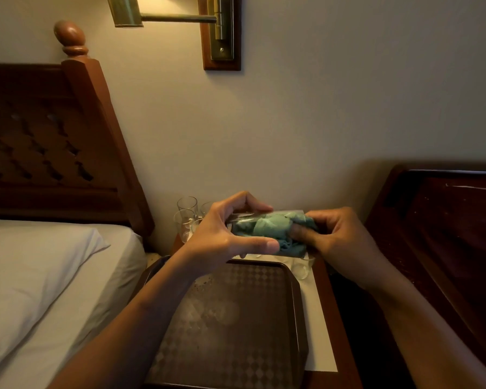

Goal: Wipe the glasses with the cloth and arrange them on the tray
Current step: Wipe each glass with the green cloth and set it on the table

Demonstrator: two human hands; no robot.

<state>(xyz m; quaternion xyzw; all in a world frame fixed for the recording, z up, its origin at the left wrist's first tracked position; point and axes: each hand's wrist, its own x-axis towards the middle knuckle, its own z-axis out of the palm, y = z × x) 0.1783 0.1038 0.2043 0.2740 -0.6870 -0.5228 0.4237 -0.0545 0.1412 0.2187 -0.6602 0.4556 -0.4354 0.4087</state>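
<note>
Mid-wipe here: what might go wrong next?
1. The glass lies sideways in mid-air, held by the left hand. The right hand pushing the cloth inside may make it slip onto the tray.
2. The standing glasses by the wall sit close behind the left hand and might be knocked.

Two grips, the left grip point(225, 234) and the right grip point(340, 242), share one held glass point(253, 216) and one green cloth point(291, 248). One tray point(236, 332) sits on one bench point(345, 346). Three standing glasses point(187, 204) point(183, 224) point(207, 209) can be counted behind; others are partly hidden. One wall lamp point(124, 9), one pillow point(26, 276).
</note>
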